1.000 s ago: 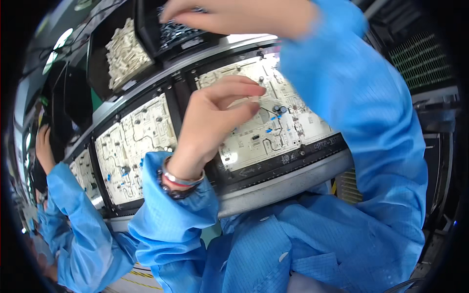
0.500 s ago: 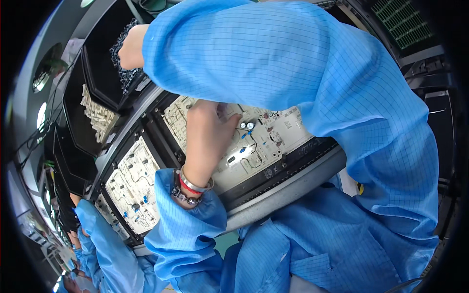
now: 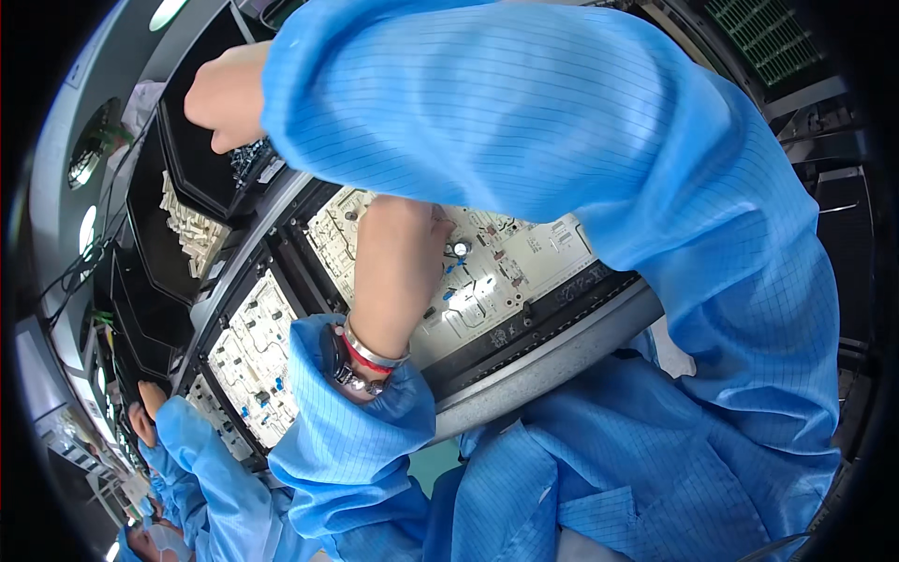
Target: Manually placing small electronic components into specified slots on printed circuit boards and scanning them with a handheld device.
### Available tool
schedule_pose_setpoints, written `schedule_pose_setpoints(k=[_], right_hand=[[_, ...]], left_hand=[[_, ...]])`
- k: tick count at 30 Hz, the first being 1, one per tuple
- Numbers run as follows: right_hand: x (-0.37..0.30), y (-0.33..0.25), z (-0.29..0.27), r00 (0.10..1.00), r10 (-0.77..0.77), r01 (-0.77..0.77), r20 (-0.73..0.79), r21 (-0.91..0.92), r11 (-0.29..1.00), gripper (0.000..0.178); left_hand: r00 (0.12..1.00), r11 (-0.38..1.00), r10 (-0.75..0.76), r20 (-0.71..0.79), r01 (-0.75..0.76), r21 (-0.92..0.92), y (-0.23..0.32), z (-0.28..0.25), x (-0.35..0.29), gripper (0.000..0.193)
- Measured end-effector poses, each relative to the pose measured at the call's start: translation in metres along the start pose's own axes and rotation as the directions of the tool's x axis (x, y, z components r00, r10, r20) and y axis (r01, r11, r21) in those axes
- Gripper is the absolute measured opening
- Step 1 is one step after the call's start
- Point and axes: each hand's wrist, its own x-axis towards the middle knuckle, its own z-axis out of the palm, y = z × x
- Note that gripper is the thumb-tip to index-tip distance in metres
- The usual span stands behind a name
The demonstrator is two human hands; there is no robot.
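Note:
A pale circuit board (image 3: 552, 245) with small parts lies in a black frame in front of me. Over it, my left hand (image 3: 398, 253) reaches down with fingers curled; bracelets circle its wrist, and its fingertips are hidden. Close by that hand, a round silver-topped capacitor (image 3: 461, 248) stands on the board beside small blue parts. My right arm crosses above, in a blue striped sleeve. At upper left, my right hand (image 3: 228, 94) is over a black bin (image 3: 183, 155) of small dark parts (image 3: 247, 161). Its fingers are bent together, and whatever they hold cannot be seen.
Further left along the metal rail (image 3: 552, 342) lies another populated board (image 3: 257, 351). A black bin of cream-coloured parts (image 3: 192, 225) stands beside the first bin. At lower left a co-worker's blue sleeve (image 3: 201, 445) and hand (image 3: 145, 412) come close.
My right hand has moved left across the bin of dark parts. My left hand's thumb has drawn in, and one of two capacitors beside it no longer shows. The co-worker's hand has come into clearer sight.

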Motion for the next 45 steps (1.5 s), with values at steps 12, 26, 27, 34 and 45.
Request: schedule_pose_setpoints(k=[12,26,27,34,45], right_hand=[[-0.167,0.014,-0.05,0.918,0.217,-0.381,0.332,0.586,0.715,0.011],[-0.229,0.024,-0.057,0.766,0.311,-0.642,0.562,0.656,0.396,0.013],[-0.23,0.025,-0.058,0.759,0.326,-0.651,0.564,0.649,0.393,0.013],[-0.246,0.026,-0.054,0.824,0.322,-0.566,0.467,0.636,0.525,0.017],[-0.264,-0.015,-0.027,0.986,0.067,-0.12,0.15,0.378,0.918,0.01]], left_hand=[[0.866,0.965,-0.205,-0.457,0.101,-0.241,-0.049,-0.097,-0.039,0.018],[0.874,0.783,-0.11,-0.474,0.369,0.5,-0.23,-0.15,-0.005,0.016],[0.859,0.754,-0.089,-0.505,0.39,0.53,-0.237,-0.152,-0.006,0.016],[0.808,0.815,-0.202,-0.553,0.451,0.363,-0.209,-0.149,-0.003,0.016],[0.771,0.814,-0.46,-0.44,0.168,-0.556,-0.109,-0.14,-0.027,0.036]])
